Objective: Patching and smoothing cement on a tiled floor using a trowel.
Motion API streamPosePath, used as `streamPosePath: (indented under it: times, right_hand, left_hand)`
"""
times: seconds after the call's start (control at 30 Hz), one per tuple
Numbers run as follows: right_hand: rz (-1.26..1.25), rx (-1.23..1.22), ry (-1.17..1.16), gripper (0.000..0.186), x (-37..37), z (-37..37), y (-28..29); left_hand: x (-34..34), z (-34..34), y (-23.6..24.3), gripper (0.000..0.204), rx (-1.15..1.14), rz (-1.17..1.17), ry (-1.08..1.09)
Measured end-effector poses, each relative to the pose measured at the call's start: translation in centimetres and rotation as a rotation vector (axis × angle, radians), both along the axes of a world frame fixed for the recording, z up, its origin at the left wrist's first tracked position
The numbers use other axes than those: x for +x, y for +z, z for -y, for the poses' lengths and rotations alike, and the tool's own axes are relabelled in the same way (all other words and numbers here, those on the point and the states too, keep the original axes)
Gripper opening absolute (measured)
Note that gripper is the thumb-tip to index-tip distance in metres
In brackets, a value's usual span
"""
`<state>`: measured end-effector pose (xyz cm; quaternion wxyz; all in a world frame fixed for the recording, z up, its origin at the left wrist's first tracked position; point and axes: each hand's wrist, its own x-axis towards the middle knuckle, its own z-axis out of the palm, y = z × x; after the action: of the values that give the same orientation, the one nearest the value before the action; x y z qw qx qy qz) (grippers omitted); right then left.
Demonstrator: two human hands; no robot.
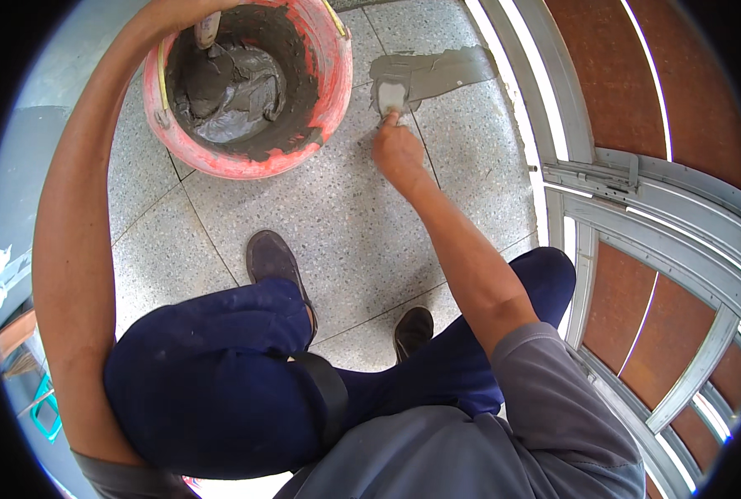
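Grey wet mortar [236, 100] fills the bottom of a red bucket [237, 164] with smeared walls. At the top edge my left hand [183, 12] reaches over the bucket's rim, partly cut off by the picture. From under it comes the pale handle of a tool [207, 32], its lower end down in the mortar; my fingers look closed round it. My right hand [400, 155] is closed on a small trowel [393, 97], whose pale blade lies against a strip of spread mortar [453, 71] on the floor, right of the bucket.
Speckled floor tiles [320, 224] with dark joints lie under my shoes [275, 259]. A metal frame with reddish-brown panels [636, 91] runs down the right side, beside the mortar strip's end. A turquoise plastic object [46, 409] is at the lower left.
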<state>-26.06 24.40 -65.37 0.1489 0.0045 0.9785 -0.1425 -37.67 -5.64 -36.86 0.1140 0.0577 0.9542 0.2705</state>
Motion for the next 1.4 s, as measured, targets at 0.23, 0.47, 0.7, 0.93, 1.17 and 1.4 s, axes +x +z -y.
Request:
streamPosePath:
  times: [0.23, 0.47, 0.7, 0.93, 1.17, 1.4]
  right_hand:
    - [0.116, -0.055, 0.185, 0.036, -3.5, -1.7, 11.1]
    - [0.085, 0.029, 0.079, 0.033, -6.7, -2.8, 6.9]
    - [-0.129, -0.090, 0.059, 0.031, -10.9, -8.8, 4.3]
    - [0.114, 0.051, -0.166, 0.036, -23.2, -17.4, 4.9]
    - [0.170, 0.029, -0.111, 0.031, -20.4, -13.9, 4.5]
    - [0.039, -0.009, -0.061, 0.029, -4.8, -2.9, 3.3]
  left_hand:
    - [-0.1, 3.7, 0.2, 0.028, -0.186, 0.008, -0.113]
    - [-0.4, 1.4, -0.5, 0.028, -0.088, 0.052, -0.062]
    - [-1.7, 6.8, -4.2, 0.028, -0.045, -0.030, -0.042]
    - [-2.6, 6.5, -5.2, 0.051, -0.045, 0.013, 0.059]
    - [-3.5, 3.9, -4.4, 0.049, -0.112, 0.000, 0.070]
    - [-3.4, 4.4, -5.1, 0.055, -0.081, -0.090, 0.086]
